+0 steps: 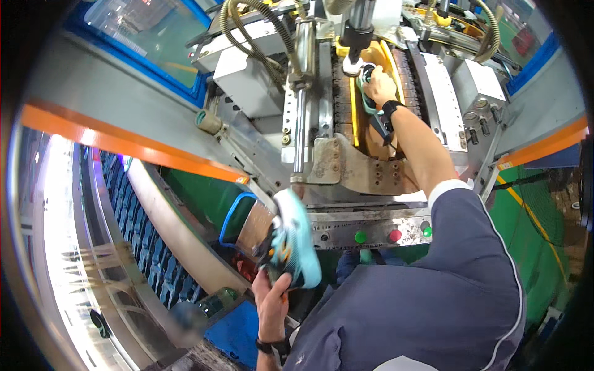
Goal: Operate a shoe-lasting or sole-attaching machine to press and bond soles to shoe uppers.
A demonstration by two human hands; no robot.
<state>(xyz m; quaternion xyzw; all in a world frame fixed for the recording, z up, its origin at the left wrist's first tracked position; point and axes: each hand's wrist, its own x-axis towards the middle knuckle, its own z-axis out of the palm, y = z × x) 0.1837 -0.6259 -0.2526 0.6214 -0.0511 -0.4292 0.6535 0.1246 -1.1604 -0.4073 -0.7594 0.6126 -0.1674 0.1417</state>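
My left hand [272,306] grips a light blue and white sneaker [298,238] by its dark, orange-marked collar. The sneaker is held up in front of the machine, its outline a little blurred. My right hand [380,86] reaches into the press, its fingers closed on a second shoe [364,96], pale green with dark parts. That shoe sits between yellow side pads [396,68], under the press's vertical ram [359,37]. My right hand and wrist cover part of it.
Curved metal plates [371,173] edge the press opening. Below them, a front panel [396,226] has green and red buttons. At left runs a conveyor [136,229] with blue slats. Orange-edged guards [124,142] flank the machine; hoses hang above it.
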